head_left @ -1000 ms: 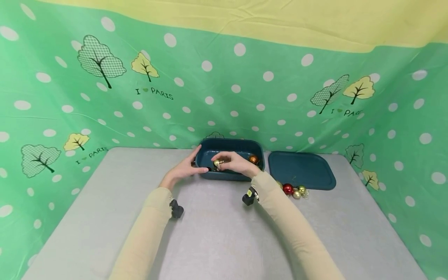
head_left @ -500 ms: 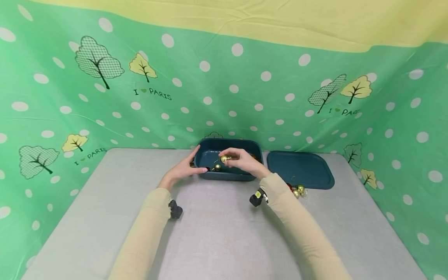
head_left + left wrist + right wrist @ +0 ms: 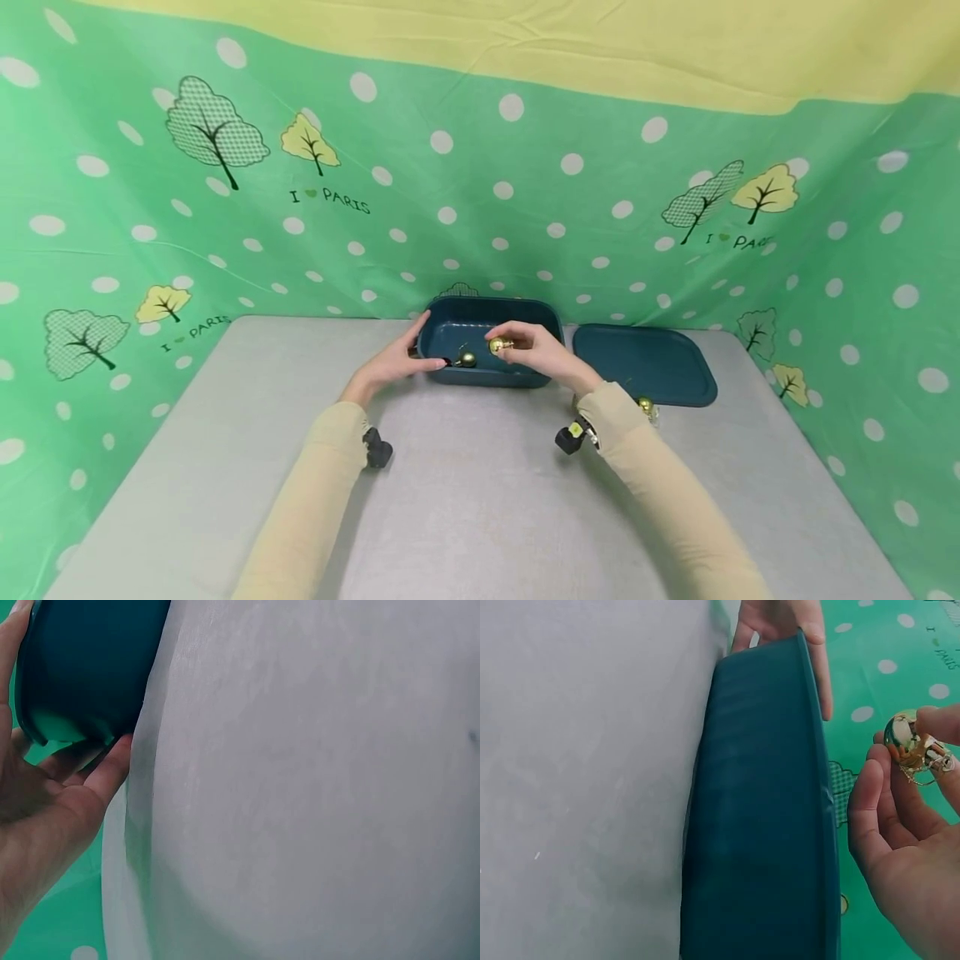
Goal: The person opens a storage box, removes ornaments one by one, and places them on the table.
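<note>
A deep blue box (image 3: 483, 377) stands at the table's back edge. Its left end is held by my left hand (image 3: 390, 365), the thumb over the rim and the other fingers outside; the left wrist view shows these fingers low against the end wall (image 3: 82, 667). Above the box, my right hand (image 3: 536, 350) pinches a shiny gold bauble (image 3: 498, 345) between thumb and fingers. In the right wrist view this gold bauble (image 3: 907, 742) has a cap and a loop of string. Another gold bauble (image 3: 467, 358) lies inside the box, towards the left. The right hand hides the box's right part.
Right of the box lies a flat blue lid (image 3: 645, 362). At the lid's front edge a small gold bauble (image 3: 646, 406) shows beside the right sleeve (image 3: 652, 467), which covers what lies behind it. A green polka-dot cloth (image 3: 480, 200) hangs behind the table.
My right hand has moved to the right over the box with the gold bauble. An orange bauble in the box and a red one near the lid are now hidden. The left hand stays put.
</note>
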The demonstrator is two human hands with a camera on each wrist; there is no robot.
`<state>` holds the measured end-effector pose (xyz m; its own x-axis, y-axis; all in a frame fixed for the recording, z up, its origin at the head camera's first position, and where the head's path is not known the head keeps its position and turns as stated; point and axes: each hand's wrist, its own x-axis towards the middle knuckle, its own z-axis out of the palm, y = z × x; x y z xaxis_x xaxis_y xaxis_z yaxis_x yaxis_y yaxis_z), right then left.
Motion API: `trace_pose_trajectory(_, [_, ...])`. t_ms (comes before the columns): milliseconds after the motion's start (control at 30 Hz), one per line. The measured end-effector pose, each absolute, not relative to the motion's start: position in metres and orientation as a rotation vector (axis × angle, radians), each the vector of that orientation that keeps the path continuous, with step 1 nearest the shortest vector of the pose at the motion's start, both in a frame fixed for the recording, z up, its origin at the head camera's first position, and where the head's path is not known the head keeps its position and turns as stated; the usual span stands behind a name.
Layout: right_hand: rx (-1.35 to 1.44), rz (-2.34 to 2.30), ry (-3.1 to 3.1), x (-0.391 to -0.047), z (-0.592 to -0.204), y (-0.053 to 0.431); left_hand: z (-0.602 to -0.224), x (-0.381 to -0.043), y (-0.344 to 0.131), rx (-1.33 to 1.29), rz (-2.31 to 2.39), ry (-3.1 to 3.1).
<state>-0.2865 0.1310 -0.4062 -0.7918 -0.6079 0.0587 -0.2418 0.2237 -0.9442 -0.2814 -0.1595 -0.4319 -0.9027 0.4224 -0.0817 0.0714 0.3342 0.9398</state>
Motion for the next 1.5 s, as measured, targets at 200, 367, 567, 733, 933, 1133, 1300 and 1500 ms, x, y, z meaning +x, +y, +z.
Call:
trace_pose_trajectory(200, [-0.81, -1.573, 2.184, -0.277, -0.406, 0.146, -0.456, -0.295, -0.163, 0.438, 1.617, 2.302])
trace_pose_trajectory(367, [-0.857, -1.533, 2.231, -0.271, -0.41, 0.155, -0.463, -0.299, -0.163, 0.44, 1.606, 2.33])
trace_pose_trajectory(567, [-0.824, -1.517, 2.258, -0.261, -0.413, 0.166, -0.464, -0.3, -0.163, 0.444, 1.604, 2.334])
trace_pose_trajectory(733, [-0.81, -1.55, 2.224, -0.253, -0.415, 0.176, -0.463, -0.299, -0.161, 0.453, 1.606, 2.333])
trace_pose_trajectory(933, [-0.797, -1.507, 2.27, -0.243, -0.415, 0.189, -0.449, -0.293, -0.159, 0.444, 1.601, 2.3])
trace_pose_trajectory(1133, [-0.767, -1.494, 2.295, -0.238, -0.418, 0.205, -0.464, -0.299, -0.162, 0.44, 1.607, 2.323])
trace_pose_trajectory(1300, [-0.772, -1.51, 2.292, -0.233, -0.42, 0.22, -0.464, -0.298, -0.163, 0.437, 1.596, 2.336])
trace_pose_trajectory(1500, [-0.747, -1.494, 2.343, -0.228, -0.42, 0.235, -0.461, -0.295, -0.163, 0.441, 1.602, 2.318])
